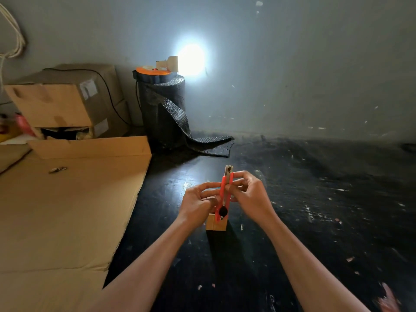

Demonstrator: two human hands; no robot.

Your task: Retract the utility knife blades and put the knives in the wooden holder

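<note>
I hold the red knife (224, 194) upright between both hands, above the dark floor (315, 199), its metal tip pointing away from me and its black knob at the lower end. My left hand (199, 202) grips the lower part of the handle, and the fingers of my right hand (249, 193) pinch it near the top. Whether the blade is drawn in, I cannot tell. The knife's lower end sits just over the wooden holder (216, 223), which stands on the floor below my hands. Flat cardboard (67, 210) lies to the left, with 1 box (65, 102) behind it and a dark roll (163, 106) by the wall.
</note>
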